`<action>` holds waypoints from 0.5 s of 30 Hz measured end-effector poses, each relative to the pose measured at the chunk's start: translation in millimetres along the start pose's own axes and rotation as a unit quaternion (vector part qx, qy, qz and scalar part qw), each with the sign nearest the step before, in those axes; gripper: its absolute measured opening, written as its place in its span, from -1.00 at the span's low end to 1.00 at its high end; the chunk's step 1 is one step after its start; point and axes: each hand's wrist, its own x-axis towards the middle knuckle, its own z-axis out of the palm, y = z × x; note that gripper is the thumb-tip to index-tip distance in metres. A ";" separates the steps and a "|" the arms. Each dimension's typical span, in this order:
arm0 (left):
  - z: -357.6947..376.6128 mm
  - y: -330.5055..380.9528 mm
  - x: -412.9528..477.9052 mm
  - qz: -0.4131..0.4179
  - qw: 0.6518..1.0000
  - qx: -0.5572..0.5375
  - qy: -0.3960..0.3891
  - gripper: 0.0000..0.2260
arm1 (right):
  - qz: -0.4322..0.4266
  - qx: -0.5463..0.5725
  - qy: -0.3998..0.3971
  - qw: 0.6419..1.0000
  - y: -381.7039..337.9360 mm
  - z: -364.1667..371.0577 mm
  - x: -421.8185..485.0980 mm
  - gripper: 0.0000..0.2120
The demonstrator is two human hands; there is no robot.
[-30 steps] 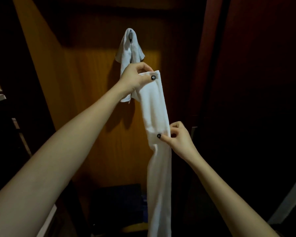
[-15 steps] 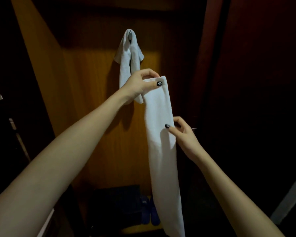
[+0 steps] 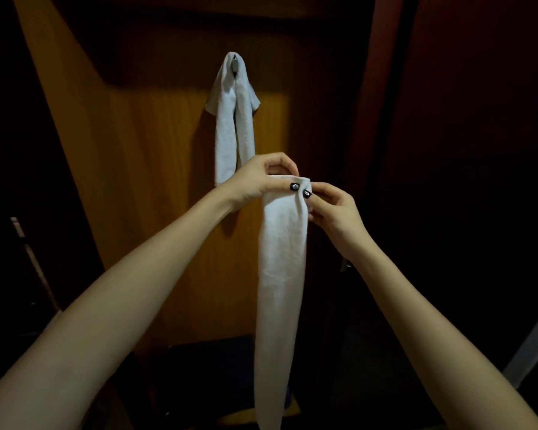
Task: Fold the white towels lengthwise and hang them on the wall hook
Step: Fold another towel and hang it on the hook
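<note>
A long white towel [image 3: 281, 274], folded into a narrow strip, hangs straight down in front of me. My left hand [image 3: 260, 181] pinches its top edge from the left. My right hand [image 3: 333, 212] pinches the same top edge at its right corner, thumb beside my left thumb. Higher up, a second white towel [image 3: 233, 119] drapes over a small metal wall hook [image 3: 235, 65] on the wooden panel, both ends hanging down. My hands are below and slightly right of the hook.
The orange wooden panel [image 3: 143, 181] fills the middle. A dark reddish door or wall [image 3: 448, 119] stands to the right. Dark shelving sits at the far left [image 3: 0, 212]. A dark object lies on the floor below [image 3: 205, 367].
My right hand has slid up from the towel's middle to its top edge beside my left hand. Both hands and the towel sit lower in view, below the hung towel.
</note>
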 end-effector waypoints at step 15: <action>27.4 -27.1 -25.4 -0.006 0.978 0.162 0.134 -0.70 | -0.002 -0.122 0.033 0.992 8.6 5.6 3.7 -0.86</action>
